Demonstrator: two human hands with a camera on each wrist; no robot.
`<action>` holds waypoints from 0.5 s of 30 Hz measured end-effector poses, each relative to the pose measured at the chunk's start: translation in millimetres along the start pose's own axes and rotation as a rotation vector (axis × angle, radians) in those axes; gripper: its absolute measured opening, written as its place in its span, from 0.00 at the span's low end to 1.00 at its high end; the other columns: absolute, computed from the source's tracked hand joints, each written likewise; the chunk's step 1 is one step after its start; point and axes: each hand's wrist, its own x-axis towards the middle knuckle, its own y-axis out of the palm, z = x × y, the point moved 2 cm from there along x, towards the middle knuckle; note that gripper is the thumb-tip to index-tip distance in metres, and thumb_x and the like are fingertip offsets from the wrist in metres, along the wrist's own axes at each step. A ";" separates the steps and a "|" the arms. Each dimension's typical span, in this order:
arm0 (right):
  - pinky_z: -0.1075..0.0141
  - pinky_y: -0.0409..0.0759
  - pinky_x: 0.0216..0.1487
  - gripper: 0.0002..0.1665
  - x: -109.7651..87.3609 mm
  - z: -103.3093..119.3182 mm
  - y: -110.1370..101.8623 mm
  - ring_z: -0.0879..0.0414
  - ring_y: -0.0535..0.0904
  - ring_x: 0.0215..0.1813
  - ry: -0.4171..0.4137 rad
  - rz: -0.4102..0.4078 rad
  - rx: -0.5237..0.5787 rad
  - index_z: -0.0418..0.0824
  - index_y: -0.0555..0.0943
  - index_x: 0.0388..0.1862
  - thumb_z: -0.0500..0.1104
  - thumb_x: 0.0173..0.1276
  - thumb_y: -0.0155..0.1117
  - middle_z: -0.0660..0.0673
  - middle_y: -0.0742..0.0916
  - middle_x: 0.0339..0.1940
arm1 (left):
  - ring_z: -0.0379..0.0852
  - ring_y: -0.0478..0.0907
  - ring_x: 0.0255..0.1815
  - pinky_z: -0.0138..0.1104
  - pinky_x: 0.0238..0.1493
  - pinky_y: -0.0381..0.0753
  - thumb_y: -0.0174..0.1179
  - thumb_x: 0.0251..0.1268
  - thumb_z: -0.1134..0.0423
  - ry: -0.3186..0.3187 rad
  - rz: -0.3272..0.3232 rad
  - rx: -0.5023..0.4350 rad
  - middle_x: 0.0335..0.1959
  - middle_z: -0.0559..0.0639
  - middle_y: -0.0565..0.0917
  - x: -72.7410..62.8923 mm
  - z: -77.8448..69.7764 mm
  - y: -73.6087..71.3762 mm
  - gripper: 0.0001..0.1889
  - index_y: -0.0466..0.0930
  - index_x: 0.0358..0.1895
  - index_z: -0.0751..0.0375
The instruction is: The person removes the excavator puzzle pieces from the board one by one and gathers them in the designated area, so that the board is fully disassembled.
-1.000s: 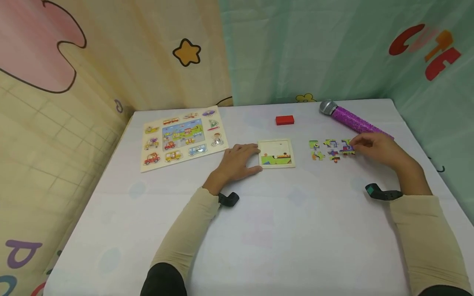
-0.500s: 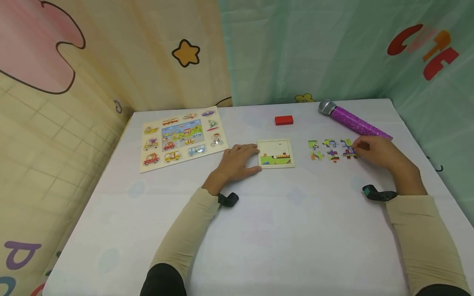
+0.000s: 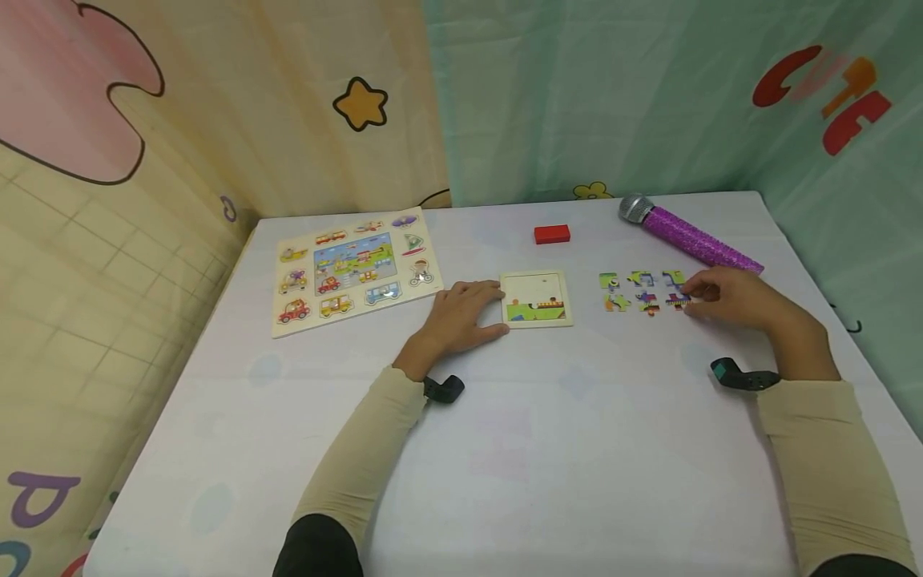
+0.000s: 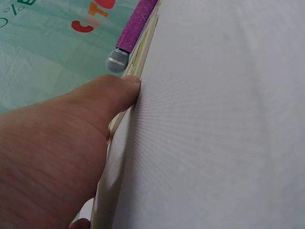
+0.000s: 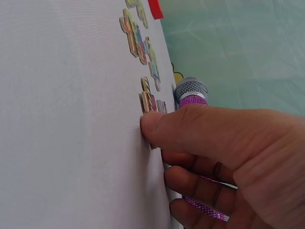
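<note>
My left hand (image 3: 465, 315) rests on the table, its fingertips and thumb at the left edge of a small framed jigsaw board (image 3: 537, 277). The board's lower part carries a green and red picture; its upper part is plain cream. In the left wrist view the thumb (image 4: 125, 88) lies along the frame's edge. On the right, my right hand (image 3: 731, 296) pinches a small jigsaw piece (image 3: 676, 300) with thumb and index finger, low at the tabletop. Right above it lies another piece (image 3: 674, 277). Several more jigsaw pieces (image 3: 640, 279) lie in two rows just to the left.
A larger vehicle puzzle board (image 3: 310, 268) lies at the back left. The red block (image 3: 552, 234) sits behind the small frame. A purple glitter microphone (image 3: 695, 236) lies behind my right hand, its handle end close to the knuckles. Printed curtains (image 3: 541, 104) stand behind the table.
My right hand has shifted slightly down at the rightmost pieces, and a gap has opened between those pieces and their neighbours. My left hand stays at the frame.
</note>
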 end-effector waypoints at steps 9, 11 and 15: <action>0.46 0.74 0.49 0.19 0.0 -0.7 0.6 0.37 0.78 0.49 0.028 0.007 0.000 0.27 0.81 0.51 0.37 0.66 0.73 0.33 0.85 0.44 | 0.48 0.60 0.73 0.48 0.63 0.61 0.57 0.69 0.34 0.011 -0.017 0.000 0.78 0.40 0.62 0.2 2.5 2.8 0.34 0.68 0.74 0.43; 0.43 0.74 0.51 0.19 -0.8 0.9 -1.1 0.36 0.78 0.50 0.040 0.002 -0.005 0.28 0.80 0.53 0.37 0.67 0.71 0.33 0.84 0.44 | 0.48 0.60 0.74 0.48 0.63 0.61 0.57 0.69 0.34 0.012 -0.019 -0.002 0.78 0.41 0.62 0.3 2.5 2.8 0.34 0.68 0.74 0.43; 0.42 0.74 0.51 0.19 -2.0 10.1 -4.7 0.36 0.77 0.51 0.035 -0.034 -0.001 0.29 0.79 0.56 0.38 0.71 0.67 0.34 0.84 0.45 | 0.49 0.60 0.73 0.48 0.63 0.61 0.58 0.69 0.35 0.014 -0.020 -0.009 0.78 0.41 0.62 0.4 1.4 1.6 0.34 0.68 0.74 0.43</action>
